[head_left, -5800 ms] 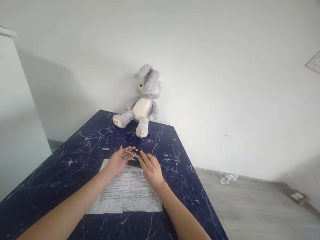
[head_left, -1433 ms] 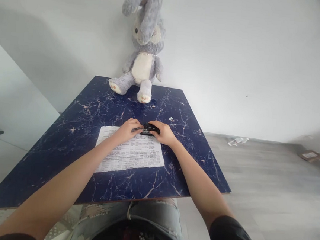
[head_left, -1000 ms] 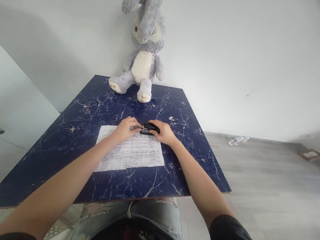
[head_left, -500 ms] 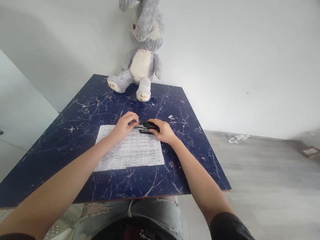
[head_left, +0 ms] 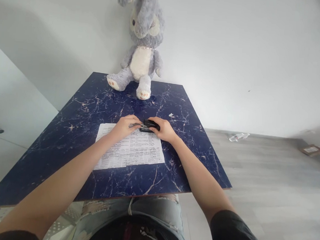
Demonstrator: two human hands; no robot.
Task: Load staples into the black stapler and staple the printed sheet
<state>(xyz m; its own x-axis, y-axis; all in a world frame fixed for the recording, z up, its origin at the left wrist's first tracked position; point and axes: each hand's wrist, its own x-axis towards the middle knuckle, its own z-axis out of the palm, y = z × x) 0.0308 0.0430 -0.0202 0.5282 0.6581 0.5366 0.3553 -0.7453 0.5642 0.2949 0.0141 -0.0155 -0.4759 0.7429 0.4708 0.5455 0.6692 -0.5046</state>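
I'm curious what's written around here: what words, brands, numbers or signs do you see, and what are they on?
No text can be read for certain.
Printed paper under the hands: many lines of print, too small to read.
Brown box on the floor: pale label, too blurred to read.
Black shirt: pale print, no legible word.
Black stapler: no readable marking.

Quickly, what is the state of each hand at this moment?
Left hand: closed, fingertips holding a thin grey piece.
Right hand: closed, holding the black stapler.
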